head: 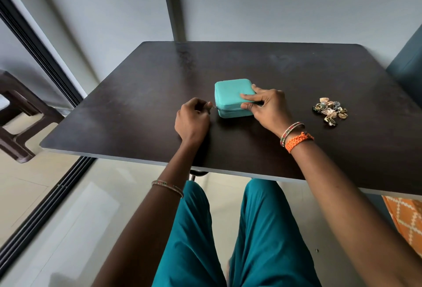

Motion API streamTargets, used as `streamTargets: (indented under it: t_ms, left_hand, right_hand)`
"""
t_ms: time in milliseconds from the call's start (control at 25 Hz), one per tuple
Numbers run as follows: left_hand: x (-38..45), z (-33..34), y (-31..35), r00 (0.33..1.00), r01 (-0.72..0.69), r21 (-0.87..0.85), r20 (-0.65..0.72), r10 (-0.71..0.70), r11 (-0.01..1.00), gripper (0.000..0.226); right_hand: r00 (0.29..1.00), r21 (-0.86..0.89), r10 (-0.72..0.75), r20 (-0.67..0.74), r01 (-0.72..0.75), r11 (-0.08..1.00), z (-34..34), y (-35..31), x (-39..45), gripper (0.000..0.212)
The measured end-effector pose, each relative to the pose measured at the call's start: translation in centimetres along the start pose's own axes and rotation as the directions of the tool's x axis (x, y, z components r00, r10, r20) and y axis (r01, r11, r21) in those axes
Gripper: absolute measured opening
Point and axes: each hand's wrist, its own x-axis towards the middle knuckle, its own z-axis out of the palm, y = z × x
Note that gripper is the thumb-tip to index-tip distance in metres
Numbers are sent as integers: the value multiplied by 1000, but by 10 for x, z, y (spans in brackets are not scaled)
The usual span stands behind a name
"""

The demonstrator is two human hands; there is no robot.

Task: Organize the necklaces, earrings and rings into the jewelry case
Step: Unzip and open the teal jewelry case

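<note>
Left hand (192, 118) curled, knuckles up, thumb and forefinger pinching the zipper pull (213, 107), right hand (266, 107) fingers spread, gripping the jewelry case (233, 97), both forearms extended forward, bangled

There is a single view, from a camera worn on the person's head, looking forward and steeply down over both forearms onto a dark table (296, 149) from close above its near edge. The wide lens bends the table's edges and takes in the wall beyond the fingertips, the floor and the person's lap on the wrist side of them. The left hand (191, 122) and right hand (267, 108) sit near the middle of the picture, fingers pointing away from the camera.
</note>
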Motion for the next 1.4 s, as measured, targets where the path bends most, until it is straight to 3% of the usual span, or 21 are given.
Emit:
streamTargets:
  t_ms: [200, 440, 600, 640, 720, 800, 840, 920, 1000, 1080, 1400]
  left_hand:
    - [57, 15, 9, 986, 146, -25, 79, -144, 989, 12]
    - [76, 43, 19, 993, 65, -18, 96, -63, 998, 15]
    - [81, 43, 10, 955, 6, -79, 297, 17, 997, 28]
    - [77, 42, 3, 927, -72, -63, 364, 90, 995, 34]
    - [70, 31, -10, 809, -198, -74, 551, 205, 978, 64]
    - [67, 22, -19, 662, -147, -198, 708, 245, 969, 91]
    - [66, 18, -18, 626, -152, -216, 734, 263, 964, 100]
    - [62, 11, -13, 644, -225, -181, 709, 286, 957, 114]
    - [53, 8, -8, 729, -265, -99, 631, 267, 959, 111]
    - [48, 9, -7, 765, -304, -38, 586, 268, 952, 109]
    - [50, 7, -6, 741, -268, -106, 613, 275, 958, 131]
  right_hand:
    - [998, -16, 10, 58, -9, 1000, -4, -1, 7, 35]
    - [996, 23, 28, 89, -30, 999, -7, -2, 8, 34]
    - [998, 29, 37, 51, -38, 999, -6, 0, 7, 34]
    - [999, 31, 35, 36, -36, 999, -5, 1, 5, 33]
    - [999, 32, 25, 19, -26, 999, -5, -1, 3, 33]
    - [999, 15, 35, 25, -36, 999, -8, -7, 5, 34]
    - [999, 0, 40, 34, -40, 999, -10, -11, 7, 34]
    - [999, -30, 34, 22, -33, 999, -16, -23, 17, 30]
    - [1000, -58, -7, 3, 8, 998, -25, -34, 30, 24]
    - [999, -69, -27, 24, 29, 997, -31, -41, 43, 22]
    - [999, -39, 41, -13, -41, 998, -35, -45, 91, 21]
